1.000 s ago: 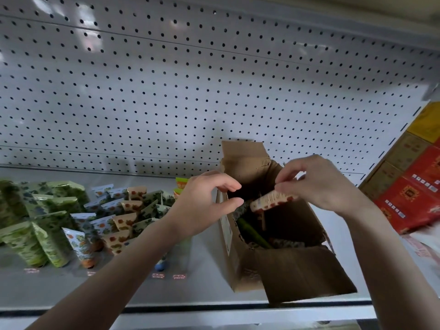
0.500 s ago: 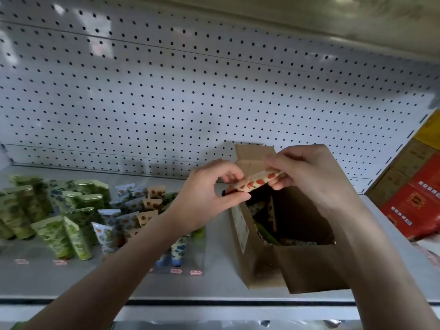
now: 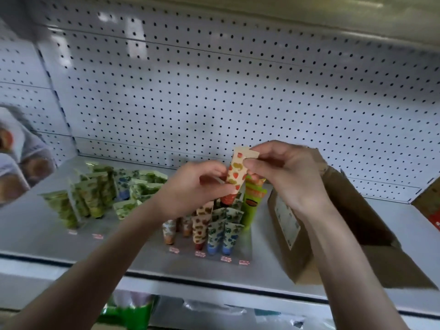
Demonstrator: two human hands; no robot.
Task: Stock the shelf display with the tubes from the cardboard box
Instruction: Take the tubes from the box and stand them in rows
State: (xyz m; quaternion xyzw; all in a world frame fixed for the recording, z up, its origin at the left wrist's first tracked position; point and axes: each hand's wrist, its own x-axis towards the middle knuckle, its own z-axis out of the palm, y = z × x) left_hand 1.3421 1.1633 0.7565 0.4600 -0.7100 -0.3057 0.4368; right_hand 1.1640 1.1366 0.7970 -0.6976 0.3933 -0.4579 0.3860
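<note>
Upright now, not level: we pinch the tube [image 3: 235, 175] with left hand [image 3: 197, 186] and right hand [image 3: 285, 172]; light, squashy, best held at its flat end.

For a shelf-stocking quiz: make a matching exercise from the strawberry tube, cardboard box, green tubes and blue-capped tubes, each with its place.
1 strawberry tube
2 cardboard box
3 green tubes
4 blue-capped tubes

A shelf's left part
B held between left hand and right hand
C front row, caps down
D shelf's right end, open

Pairs: 1-B, 2-D, 3-A, 4-C
</note>
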